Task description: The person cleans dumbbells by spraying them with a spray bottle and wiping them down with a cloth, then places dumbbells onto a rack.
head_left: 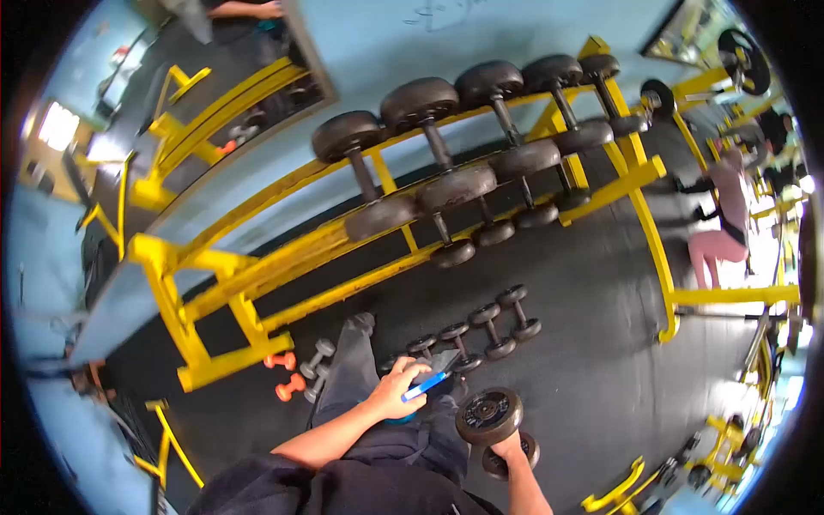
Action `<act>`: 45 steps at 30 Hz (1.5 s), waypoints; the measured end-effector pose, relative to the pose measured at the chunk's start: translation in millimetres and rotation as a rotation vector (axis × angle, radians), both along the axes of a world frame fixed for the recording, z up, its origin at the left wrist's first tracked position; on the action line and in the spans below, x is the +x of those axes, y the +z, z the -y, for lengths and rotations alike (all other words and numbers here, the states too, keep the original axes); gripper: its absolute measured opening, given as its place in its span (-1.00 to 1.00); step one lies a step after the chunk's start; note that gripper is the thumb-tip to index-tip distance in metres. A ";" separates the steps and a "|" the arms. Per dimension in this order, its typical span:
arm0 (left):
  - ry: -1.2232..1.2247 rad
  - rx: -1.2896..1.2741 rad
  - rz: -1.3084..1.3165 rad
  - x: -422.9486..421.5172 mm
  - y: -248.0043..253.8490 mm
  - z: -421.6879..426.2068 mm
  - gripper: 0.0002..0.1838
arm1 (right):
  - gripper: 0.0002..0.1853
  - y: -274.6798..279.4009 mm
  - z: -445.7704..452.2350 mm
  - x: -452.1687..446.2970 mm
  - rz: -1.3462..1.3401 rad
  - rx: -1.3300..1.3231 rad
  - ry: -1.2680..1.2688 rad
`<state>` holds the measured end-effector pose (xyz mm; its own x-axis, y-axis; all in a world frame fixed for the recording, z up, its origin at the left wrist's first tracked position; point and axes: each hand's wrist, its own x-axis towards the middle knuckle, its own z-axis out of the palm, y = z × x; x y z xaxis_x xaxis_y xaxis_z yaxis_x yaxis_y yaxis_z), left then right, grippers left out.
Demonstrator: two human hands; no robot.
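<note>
My right hand (510, 445) is wrapped round the handle of a black dumbbell (489, 415), held tilted at the lower right in front of my body. One round end faces up toward me; the other sits lower, partly behind the hand. My left hand (396, 391) grips a blue-handled tool (427, 386) with a flat grey end, perhaps a scraper or brush; its exact kind is unclear. Something teal shows under that hand, mostly hidden. Just beyond my hands, several small black dumbbells (486, 319) stand in a row on the dark floor (584, 343), some partly covered by the tool.
A yellow rack (257, 210) in front carries large black dumbbells (433, 146) on two levels. Orange dumbbells (290, 386) and grey dumbbells (318, 356) lie left of my leg. A mirror (240, 77) hangs on the blue wall. Another person (730, 210) is at the far right among yellow equipment.
</note>
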<state>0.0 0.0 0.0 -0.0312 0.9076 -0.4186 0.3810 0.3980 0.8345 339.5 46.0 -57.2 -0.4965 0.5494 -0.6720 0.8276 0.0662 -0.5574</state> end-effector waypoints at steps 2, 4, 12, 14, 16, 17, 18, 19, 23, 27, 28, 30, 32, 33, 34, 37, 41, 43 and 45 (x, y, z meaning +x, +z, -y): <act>-0.014 0.047 0.027 -7.1 -10.5 16.0 -0.38 | -0.50 18.8 14.8 -13.6 0.046 -0.128 -0.018; 0.003 0.027 0.060 -71.3 -72.3 -23.4 -0.41 | -0.52 -34.2 -25.6 -94.7 0.067 -0.128 -0.121; 0.519 -0.032 -0.056 -149.0 -144.0 -4.0 -0.45 | -0.59 -203.0 -114.9 -287.3 -0.172 0.102 0.008; 0.596 -0.026 -0.048 -147.9 -153.8 10.5 -0.45 | -0.58 -279.5 -123.2 -303.8 -0.035 0.252 0.290; 0.657 -0.169 0.118 -146.5 -162.4 17.1 -0.44 | -0.58 -291.8 -136.8 -332.0 -0.045 0.262 0.341; 0.670 -0.193 0.180 -148.2 -162.6 18.8 -0.44 | -0.58 -303.5 -137.3 -340.5 -0.049 0.264 0.368; 0.693 -0.196 0.185 -149.5 -167.3 22.9 -0.44 | -0.58 -315.8 -138.7 -349.2 -0.053 0.266 0.395; 0.638 -0.152 0.163 -150.3 -171.8 27.2 -0.43 | -0.58 -327.0 -138.6 -355.7 -0.054 0.267 0.416; 0.609 -0.178 0.236 -160.3 -179.6 32.9 -0.40 | -0.58 -363.4 -137.3 -383.0 -0.056 0.275 0.478; 0.622 -0.236 0.299 -171.7 -177.4 26.6 -0.36 | -0.57 -385.4 -134.5 -401.2 -0.054 0.277 0.523; 0.626 -0.247 0.307 -171.5 -178.4 27.1 -0.36 | -0.57 -389.5 -131.3 -402.6 -0.052 0.272 0.530; 0.654 -0.231 0.290 -171.1 -182.3 27.6 -0.34 | -0.57 -397.9 -126.9 -407.6 -0.052 0.268 0.542; 0.629 -0.229 0.275 -171.3 -186.7 27.5 -0.34 | -0.57 -405.9 -124.1 -413.5 -0.056 0.266 0.549; 0.602 -0.223 0.254 -171.0 -187.9 28.1 -0.34 | -0.57 -409.2 -120.6 -417.2 -0.060 0.261 0.552; 0.601 -0.233 0.251 -171.9 -191.6 28.2 -0.34 | -0.57 -413.3 -116.0 -422.8 -0.068 0.257 0.552; 0.540 -0.238 0.232 -167.2 -190.6 24.0 -0.35 | -0.57 -409.8 -108.7 -423.5 -0.065 0.257 0.544; 0.571 -0.169 0.173 -162.5 -187.9 18.2 -0.37 | -0.56 -393.1 -117.4 -436.2 -0.081 0.309 0.516; 0.569 -0.225 0.255 -160.1 -182.8 13.6 -0.42 | -0.56 -370.9 -117.8 -433.5 -0.080 0.335 0.494; 0.540 -0.105 0.146 -155.9 -174.3 4.1 -0.45 | -0.56 -341.5 -114.1 -415.9 -0.048 0.364 0.445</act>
<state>-155.9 -4.1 -174.3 -0.4139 0.7321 -0.5410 -0.0161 0.5883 0.8085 -76.3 160.1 -398.8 -0.7584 0.4719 -0.4496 0.6501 0.5970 -0.4701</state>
